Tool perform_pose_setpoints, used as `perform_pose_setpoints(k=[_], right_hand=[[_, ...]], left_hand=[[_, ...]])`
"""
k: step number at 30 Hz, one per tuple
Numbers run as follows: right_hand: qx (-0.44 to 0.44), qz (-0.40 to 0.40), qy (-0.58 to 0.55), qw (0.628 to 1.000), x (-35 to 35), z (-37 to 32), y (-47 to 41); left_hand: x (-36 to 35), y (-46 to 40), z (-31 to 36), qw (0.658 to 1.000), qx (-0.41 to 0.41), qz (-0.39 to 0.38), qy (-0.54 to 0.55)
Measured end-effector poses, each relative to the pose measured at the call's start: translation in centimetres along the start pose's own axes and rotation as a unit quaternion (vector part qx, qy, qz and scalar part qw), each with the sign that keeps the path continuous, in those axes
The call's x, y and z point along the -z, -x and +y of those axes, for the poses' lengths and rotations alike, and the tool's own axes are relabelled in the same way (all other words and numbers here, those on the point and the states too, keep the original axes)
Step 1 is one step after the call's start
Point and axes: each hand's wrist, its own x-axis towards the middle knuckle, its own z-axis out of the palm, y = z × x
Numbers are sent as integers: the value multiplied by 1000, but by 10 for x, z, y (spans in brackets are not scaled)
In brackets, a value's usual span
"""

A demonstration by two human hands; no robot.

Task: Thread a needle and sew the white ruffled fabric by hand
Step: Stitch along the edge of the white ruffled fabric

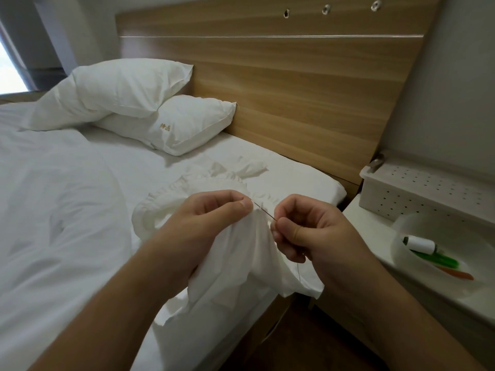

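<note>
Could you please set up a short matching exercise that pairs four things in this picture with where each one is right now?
Things:
1. needle
2. white thread spool
3. embroidered pillow
4. perforated box

Places:
A. at the back of the nightstand, against the wall
B. between the two hands, at the ruffled fabric's edge
C. on the bed, by the headboard
D. in the translucent bowl on the nightstand

Pairs: 1-B, 2-D, 3-C, 4-A
</note>
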Motion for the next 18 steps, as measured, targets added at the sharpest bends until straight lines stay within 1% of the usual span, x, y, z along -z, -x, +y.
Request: perform_pose_setpoints(k=[5, 11, 14, 18], right_hand=[[-4, 37, -6, 999, -8, -1, 3], [22, 66, 4, 998, -17, -3, 7], [33, 66, 15, 997, -18, -5, 8], [34, 43, 34, 998, -12, -9, 7]], left_hand=[[-3, -2, -3, 999, -2, -29, -40], [-8, -6, -9, 992, -25, -34, -116], [-7, -6, -10, 991, -30, -21, -127], [-3, -5, -7, 993, -25, 21, -112]])
